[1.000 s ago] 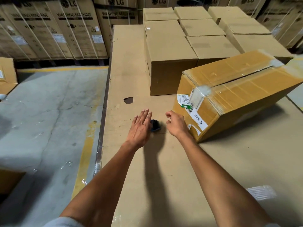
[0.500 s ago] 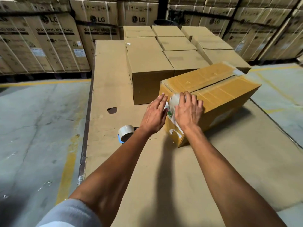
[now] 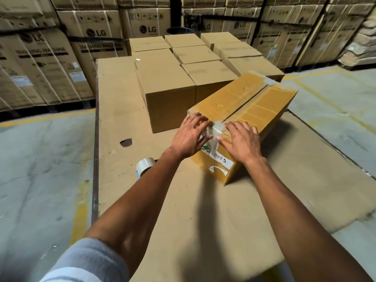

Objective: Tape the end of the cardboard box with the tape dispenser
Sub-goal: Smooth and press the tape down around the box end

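Note:
A long cardboard box (image 3: 250, 102) lies at an angle on the cardboard-covered work surface (image 3: 203, 210), its near end toward me. A strip of clear tape (image 3: 216, 129) runs over the top edge of that end, down onto the labelled face. My left hand (image 3: 191, 135) lies flat with fingers spread on the left of the tape. On the other side, my right hand (image 3: 241, 140) presses flat too. The tape dispenser (image 3: 144, 166), a clear roll on a blue holder, lies on the surface left of my left forearm, held by neither hand.
A block of several plain cardboard boxes (image 3: 168, 88) stands right behind the taped box. A dark hole (image 3: 126, 142) marks the surface near the dispenser. Tall LG washing machine cartons (image 3: 50, 68) line the back. Concrete floor with yellow lines lies on both sides.
One second ago both hands were low beside the dispenser on the surface. They rose to the box's near end and now press flat either side of the tape. The view shifted.

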The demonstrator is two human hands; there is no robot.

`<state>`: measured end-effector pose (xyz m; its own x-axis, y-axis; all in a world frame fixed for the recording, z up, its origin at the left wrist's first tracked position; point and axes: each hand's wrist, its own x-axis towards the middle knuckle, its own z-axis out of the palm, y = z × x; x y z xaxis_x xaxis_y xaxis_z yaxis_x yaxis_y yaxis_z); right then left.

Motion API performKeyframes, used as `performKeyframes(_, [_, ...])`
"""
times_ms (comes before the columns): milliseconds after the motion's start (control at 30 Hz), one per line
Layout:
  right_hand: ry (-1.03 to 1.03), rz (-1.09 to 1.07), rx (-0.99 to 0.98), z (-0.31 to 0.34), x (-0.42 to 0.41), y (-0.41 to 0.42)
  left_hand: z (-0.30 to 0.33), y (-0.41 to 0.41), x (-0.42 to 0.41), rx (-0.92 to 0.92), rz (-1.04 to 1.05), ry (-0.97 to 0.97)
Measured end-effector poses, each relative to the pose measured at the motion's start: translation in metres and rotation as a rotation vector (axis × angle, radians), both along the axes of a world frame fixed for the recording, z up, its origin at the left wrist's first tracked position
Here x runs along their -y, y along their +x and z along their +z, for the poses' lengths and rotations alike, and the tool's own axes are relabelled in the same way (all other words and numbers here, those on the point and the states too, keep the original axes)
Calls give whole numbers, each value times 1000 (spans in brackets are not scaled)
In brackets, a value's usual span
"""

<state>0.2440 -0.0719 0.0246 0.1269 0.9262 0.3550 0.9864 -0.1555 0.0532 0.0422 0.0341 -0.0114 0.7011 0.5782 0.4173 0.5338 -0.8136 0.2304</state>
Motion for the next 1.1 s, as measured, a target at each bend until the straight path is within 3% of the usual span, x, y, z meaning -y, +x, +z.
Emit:
performKeyframes(133, [73, -82, -76, 6, -3, -15, 8, 13, 1, 59, 71, -1])
performKeyframes(667, [64, -92, 141, -10, -5, -21, 0, 6, -32, -50, 90, 64])
performKeyframes(1100, [70, -126, 60, -3, -4, -24, -6, 8, -29, -65, 113, 152])
